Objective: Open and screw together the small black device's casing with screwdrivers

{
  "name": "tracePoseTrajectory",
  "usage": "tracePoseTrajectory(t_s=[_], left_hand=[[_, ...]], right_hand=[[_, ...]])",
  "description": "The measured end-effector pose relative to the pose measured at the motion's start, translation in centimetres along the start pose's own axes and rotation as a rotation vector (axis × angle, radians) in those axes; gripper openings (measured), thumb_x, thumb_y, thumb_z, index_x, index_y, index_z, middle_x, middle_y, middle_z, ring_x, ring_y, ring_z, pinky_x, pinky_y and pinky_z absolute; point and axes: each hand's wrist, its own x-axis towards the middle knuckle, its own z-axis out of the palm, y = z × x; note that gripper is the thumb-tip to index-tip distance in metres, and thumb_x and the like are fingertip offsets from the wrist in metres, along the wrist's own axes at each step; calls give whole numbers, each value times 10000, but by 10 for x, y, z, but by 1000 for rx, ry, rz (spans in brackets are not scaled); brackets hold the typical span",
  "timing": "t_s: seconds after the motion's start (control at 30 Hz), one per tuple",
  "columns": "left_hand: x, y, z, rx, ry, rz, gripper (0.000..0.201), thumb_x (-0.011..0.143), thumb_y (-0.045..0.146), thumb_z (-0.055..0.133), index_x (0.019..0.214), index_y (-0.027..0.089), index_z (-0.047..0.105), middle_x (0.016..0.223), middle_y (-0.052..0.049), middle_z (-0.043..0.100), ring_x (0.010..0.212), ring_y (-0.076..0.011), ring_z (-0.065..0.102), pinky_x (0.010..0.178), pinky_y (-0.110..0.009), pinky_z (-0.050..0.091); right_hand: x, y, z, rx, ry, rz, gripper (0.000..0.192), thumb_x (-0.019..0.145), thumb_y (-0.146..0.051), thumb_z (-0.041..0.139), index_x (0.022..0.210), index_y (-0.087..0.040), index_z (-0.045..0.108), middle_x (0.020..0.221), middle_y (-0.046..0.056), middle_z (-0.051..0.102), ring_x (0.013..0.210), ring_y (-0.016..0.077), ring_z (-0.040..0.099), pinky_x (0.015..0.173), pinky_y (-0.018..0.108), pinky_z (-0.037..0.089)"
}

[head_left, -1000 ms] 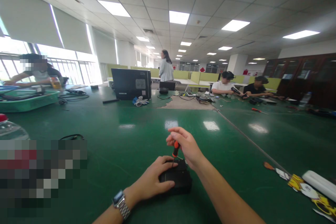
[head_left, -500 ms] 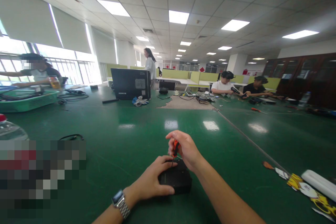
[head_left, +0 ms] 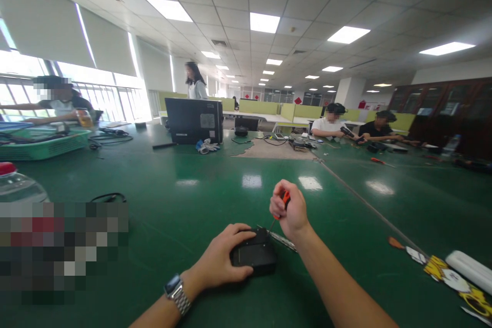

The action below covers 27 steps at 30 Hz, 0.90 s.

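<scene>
A black box-shaped device (head_left: 255,255) lies on the green table in front of me. My left hand (head_left: 225,256) grips it from the left, fingers over the top and thumb along the near side. My right hand (head_left: 290,210) is closed around the orange and black handle of a screwdriver (head_left: 285,200). Its thin shaft slants down to the far right part of the device's top; whether the tip sits in a screw I cannot tell. A slim silvery metal tool (head_left: 283,241) lies behind and to the right of the device, partly hidden by my right arm.
A water bottle with a red cap (head_left: 19,184) and a green basket (head_left: 46,143) stand left. Farther back are a black computer case (head_left: 195,120) and gloves (head_left: 207,146). Another screwdriver (head_left: 380,162) lies right, beyond colourful cut-outs (head_left: 442,271). Co-workers sit across the table.
My right hand has moved right with the screwdriver, from the device's middle top toward its far right part. My left hand still holds the device. The standing person behind has moved left.
</scene>
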Motion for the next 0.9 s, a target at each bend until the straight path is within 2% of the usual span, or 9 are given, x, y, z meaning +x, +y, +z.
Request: tracePoseTrajectory(t_s=[0.33, 0.57, 0.73, 0.9], left_hand=[[0, 1, -1, -14, -5, 7, 662, 650, 326, 786, 1271, 279, 563, 1329, -67, 495, 1195, -292, 488, 1047, -413, 403], [0, 2, -2, -13, -6, -6, 677, 636, 311, 798, 1271, 287, 565, 1331, -52, 497, 1193, -287, 490, 1041, -397, 409], [0, 1, -1, -19, -13, -2, 685, 633, 299, 804, 1273, 287, 561, 1339, -54, 491, 1201, -283, 482, 1053, -398, 396], [-1, -1, -1, -18, -14, 5, 694, 633, 284, 803, 1281, 297, 554, 1343, -51, 488, 1205, -288, 477, 1053, -409, 395]], right_hand=[[-3, 14, 0, -85, -173, 67, 296, 765, -427, 589, 611, -177, 553, 357, -102, 339, 292, 31, 200, 313, 169, 182], [-1, 22, -4, -122, -201, 71, 285, 787, -424, 564, 637, -183, 552, 367, -103, 342, 292, 36, 198, 317, 178, 179], [1, 15, 0, -276, -141, 10, 199, 727, -361, 665, 779, -179, 602, 581, -47, 560, 469, 66, 478, 448, 182, 361], [2, 7, 1, -331, -158, 89, 230, 767, -405, 620, 832, -187, 586, 473, -75, 517, 420, 92, 481, 518, 240, 429]])
